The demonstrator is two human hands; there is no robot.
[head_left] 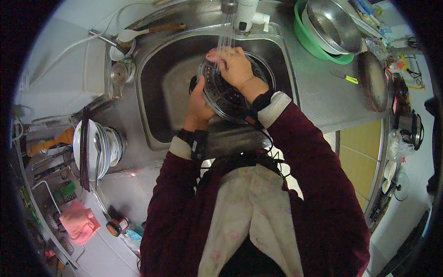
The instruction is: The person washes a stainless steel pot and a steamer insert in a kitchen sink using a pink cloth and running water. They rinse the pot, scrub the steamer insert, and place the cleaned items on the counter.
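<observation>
A round metal steamer tray with small holes is held tilted over the sink. My left hand grips its near left rim, thumb up along the edge and the other fingers hidden beneath. On the tray's upper part rests my right hand, fingers curled and pressed down under the running water. Something pinkish shows at its fingertips; water blurs it, and I cannot tell whether it is skin or a cloth. Water streams in thin jets from the faucet head. Another round rim shows behind the tray, mostly covered.
Right of the sink stand a green basin and a metal bowl, near a small yellow-green-handled knife. Stacked plates and dark chopsticks are at left. A wooden-handled ladle lies behind the sink.
</observation>
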